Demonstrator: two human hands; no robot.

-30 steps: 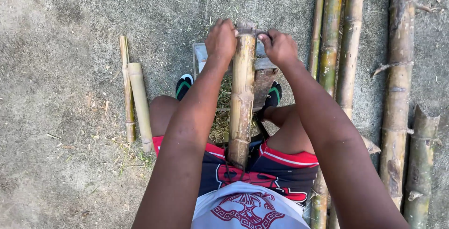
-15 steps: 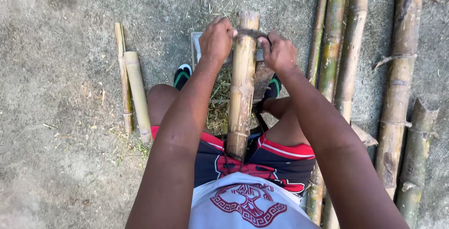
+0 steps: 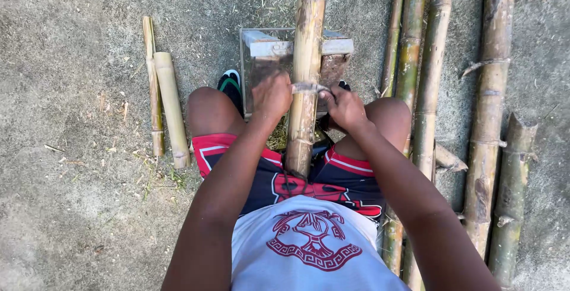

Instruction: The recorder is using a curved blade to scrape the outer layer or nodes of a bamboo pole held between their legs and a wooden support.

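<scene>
The person sits with a thick bamboo pole (image 3: 306, 77) between the knees. The left hand (image 3: 272, 96) and right hand (image 3: 344, 108) each clamp an end of a blade (image 3: 307, 87) laid across it. The far end rests on a wooden block (image 3: 335, 46). If the blade slips, it could cut a leg, I think. More bamboo poles (image 3: 490, 107) lie along the right side of the ground.

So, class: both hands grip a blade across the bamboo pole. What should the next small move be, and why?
Probably lift the blade and carry it to the pole's far end for another pull. The left hand and right hand hold it partway down the bamboo pole, near the knees, with bare pole beyond on the wooden support.
</scene>
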